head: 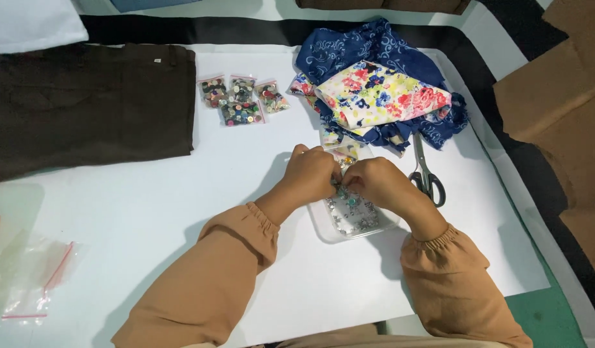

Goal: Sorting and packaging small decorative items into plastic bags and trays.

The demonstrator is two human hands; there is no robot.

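Head view: both hands' grips, left hand (312, 174) and right hand (373, 182), pinched (fingertips together) over clear tray (323, 225).

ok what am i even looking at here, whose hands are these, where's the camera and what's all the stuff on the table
This is one picture from a camera worn on a person's head, looking down at their own two bare hands. No machine is involved. The left hand and right hand meet over a clear tray of small beads and pinch something tiny between them; what it is cannot be told. Around them on the white table: scissors, a pile of floral and blue fabric, small bags of buttons, a dark brown folded garment, and empty clear bags at the left edge.
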